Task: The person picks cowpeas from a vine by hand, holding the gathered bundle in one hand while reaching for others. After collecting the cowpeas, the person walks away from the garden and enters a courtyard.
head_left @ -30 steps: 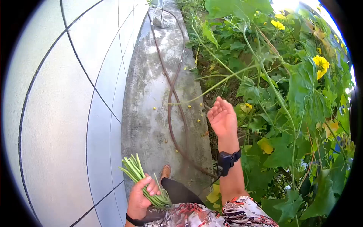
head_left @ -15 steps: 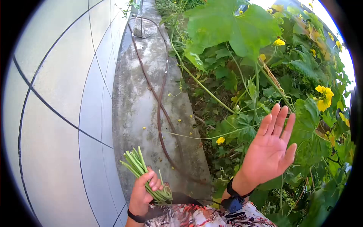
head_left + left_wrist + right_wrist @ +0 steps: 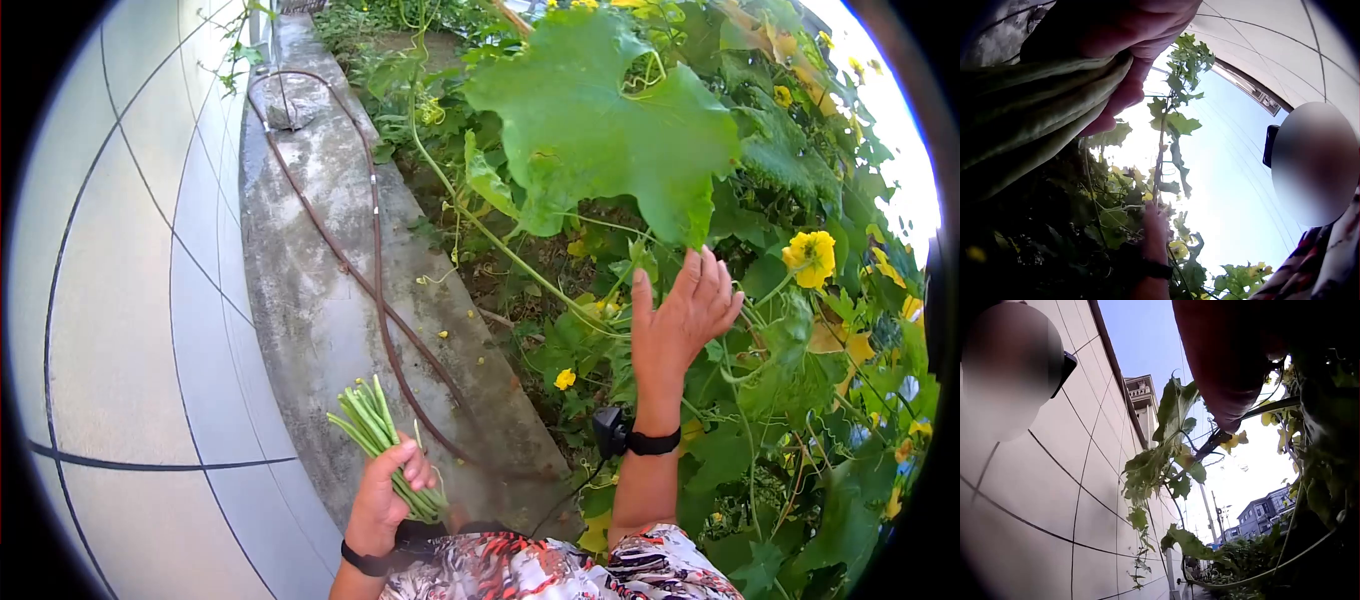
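In the head view my left hand (image 3: 388, 482) grips a bundle of cut green stalks (image 3: 372, 425), its fingers curled round their lower part. The stalks (image 3: 1035, 112) loom large under that hand in the left wrist view. My right hand (image 3: 680, 315) reaches up into the leafy vine, back toward the head camera, thumb apart from the loosely extended fingers. Its fingertips are right at the lower edge of a broad green leaf (image 3: 620, 130). In the right wrist view a finger (image 3: 1229, 394) overlaps a vine stem (image 3: 1272, 409).
A pale tiled wall (image 3: 120, 330) runs along the left. Beside it lies a concrete path (image 3: 310, 250) with a brown hose (image 3: 330, 240) looped over it. Dense vines with yellow flowers (image 3: 810, 258) fill the right, and a long stem (image 3: 500, 250) crosses toward the path.
My right hand has swung from beside the path, palm showing, rightward and up to the broad leaf, turning its back to the camera. The left hand keeps holding the stalks.
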The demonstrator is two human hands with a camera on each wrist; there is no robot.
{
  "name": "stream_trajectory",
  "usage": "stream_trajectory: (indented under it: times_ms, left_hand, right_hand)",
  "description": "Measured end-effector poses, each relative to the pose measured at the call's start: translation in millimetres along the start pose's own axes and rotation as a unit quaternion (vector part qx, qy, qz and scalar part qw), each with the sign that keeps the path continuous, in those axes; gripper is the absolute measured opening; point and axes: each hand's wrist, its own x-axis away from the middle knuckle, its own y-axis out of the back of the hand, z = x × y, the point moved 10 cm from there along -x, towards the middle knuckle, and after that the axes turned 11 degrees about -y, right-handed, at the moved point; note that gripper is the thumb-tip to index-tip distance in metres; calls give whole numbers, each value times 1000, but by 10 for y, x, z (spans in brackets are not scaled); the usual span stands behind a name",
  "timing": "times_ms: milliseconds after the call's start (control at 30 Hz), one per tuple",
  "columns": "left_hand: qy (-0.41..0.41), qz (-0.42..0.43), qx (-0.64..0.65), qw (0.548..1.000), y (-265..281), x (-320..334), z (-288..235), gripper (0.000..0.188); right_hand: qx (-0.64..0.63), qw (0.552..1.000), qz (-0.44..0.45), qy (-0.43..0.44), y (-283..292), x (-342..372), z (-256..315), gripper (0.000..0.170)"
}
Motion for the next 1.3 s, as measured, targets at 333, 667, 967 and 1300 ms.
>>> stream_trajectory:
  times_ms: [333, 667, 967, 1300]
  left_hand:
    - [30, 30, -33, 999, -395, -567, -104, 9]
    - [-40, 87, -14, 995, -1233, -1029, 80, 35]
    - [-44, 213, -25, 976, -2413, -871, -94, 34]
    - [-52, 259, 4, 965, -2741, -915, 45, 13]
  right_hand:
    - [-67, 997, 40, 11, 424, 402, 207, 62]
    - [-84, 990, 115, 4, 345, 458, 128, 67]
    - [-80, 990, 110, 29, 23, 205, -37, 68]
    - [-139, 990, -22, 15, -172, -190, -300, 54]
